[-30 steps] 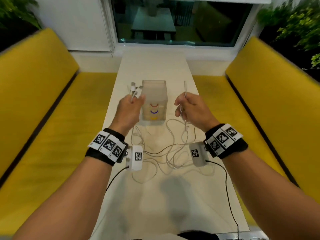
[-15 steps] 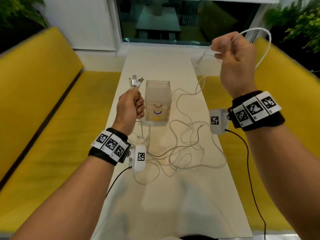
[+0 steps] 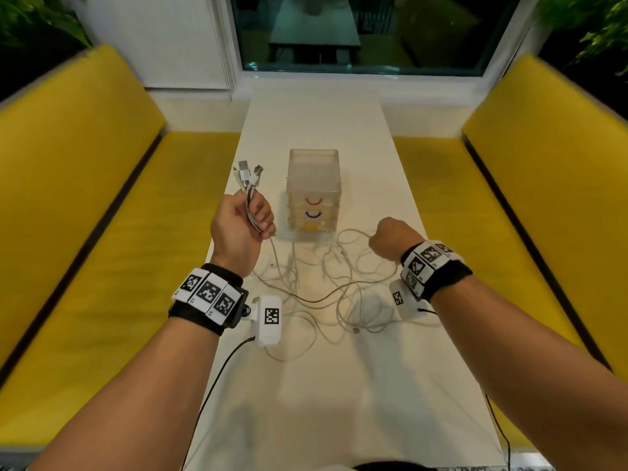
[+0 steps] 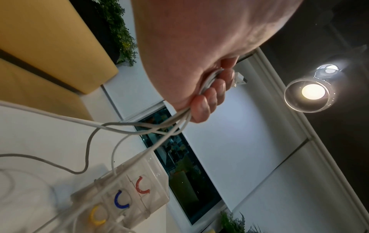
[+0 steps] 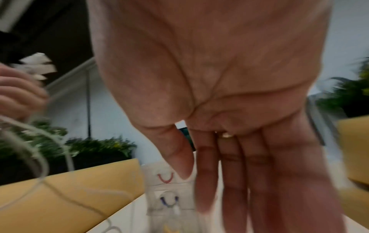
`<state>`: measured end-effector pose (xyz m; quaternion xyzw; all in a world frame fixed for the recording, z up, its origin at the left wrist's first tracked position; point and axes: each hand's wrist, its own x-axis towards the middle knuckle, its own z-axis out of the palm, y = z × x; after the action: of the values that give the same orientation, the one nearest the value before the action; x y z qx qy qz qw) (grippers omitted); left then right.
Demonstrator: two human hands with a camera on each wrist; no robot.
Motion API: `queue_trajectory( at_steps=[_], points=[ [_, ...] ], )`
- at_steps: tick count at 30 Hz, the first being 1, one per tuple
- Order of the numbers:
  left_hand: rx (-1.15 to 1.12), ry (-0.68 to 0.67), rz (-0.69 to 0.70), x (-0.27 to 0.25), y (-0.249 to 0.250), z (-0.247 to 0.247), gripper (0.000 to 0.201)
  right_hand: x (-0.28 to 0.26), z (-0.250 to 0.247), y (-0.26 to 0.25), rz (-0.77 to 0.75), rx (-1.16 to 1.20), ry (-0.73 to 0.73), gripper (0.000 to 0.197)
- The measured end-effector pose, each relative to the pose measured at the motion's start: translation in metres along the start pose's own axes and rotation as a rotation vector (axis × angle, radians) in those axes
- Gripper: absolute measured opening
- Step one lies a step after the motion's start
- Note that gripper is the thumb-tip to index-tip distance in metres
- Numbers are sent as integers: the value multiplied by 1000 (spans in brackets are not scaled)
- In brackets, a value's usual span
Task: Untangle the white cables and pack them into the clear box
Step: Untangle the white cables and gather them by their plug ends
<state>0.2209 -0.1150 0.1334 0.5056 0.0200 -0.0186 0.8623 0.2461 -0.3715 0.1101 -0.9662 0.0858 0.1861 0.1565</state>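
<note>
My left hand (image 3: 243, 226) is raised left of the clear box (image 3: 313, 185) and grips a bundle of white cable ends; their connectors (image 3: 248, 171) stick up above the fist. In the left wrist view the fingers (image 4: 211, 91) curl round the cables (image 4: 139, 126), which trail down to the box (image 4: 123, 197). The rest of the cables (image 3: 339, 287) lie tangled on the table in front of the box. My right hand (image 3: 390, 237) is low over the tangle's right side. Its fingers (image 5: 239, 173) point straight down and hold nothing.
The box, with red, blue and yellow drawer handles, stands mid-table on the narrow white table (image 3: 339, 419). Yellow benches (image 3: 85, 232) (image 3: 526, 215) run along both sides. A window (image 3: 356, 28) closes the far end.
My right hand was raised high, pulling a cable; it has let go and dropped to the table beside the tangle. The left hand keeps its grip on the bundle.
</note>
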Motion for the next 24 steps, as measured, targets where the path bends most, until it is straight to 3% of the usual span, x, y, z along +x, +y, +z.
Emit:
queue_trajectory(
  at_steps=[3, 6, 8, 9, 12, 16, 24],
  points=[
    [-60, 37, -17, 1, -3, -4, 31, -14, 19, -28, -148, -42, 116, 20],
    [-102, 47, 4, 2, -6, -4, 28, -27, 66, -59, -435, 41, -73, 30],
    [-124, 48, 15, 2, -8, -5, 28, -34, 102, -72, -530, 19, -204, 17],
    [-132, 44, 19, 2, -8, -5, 28, -37, 117, -77, -539, -20, -246, 16],
    [-159, 33, 26, 0, -8, -6, 29, -30, 155, -81, -491, -122, -317, 34],
    [-174, 24, 31, -4, -6, -9, 30, -9, 169, -82, -451, -110, -291, 55],
    [-173, 40, 21, -4, -5, -20, 32, 5, 176, -84, -510, -203, -250, 45]
  ],
)
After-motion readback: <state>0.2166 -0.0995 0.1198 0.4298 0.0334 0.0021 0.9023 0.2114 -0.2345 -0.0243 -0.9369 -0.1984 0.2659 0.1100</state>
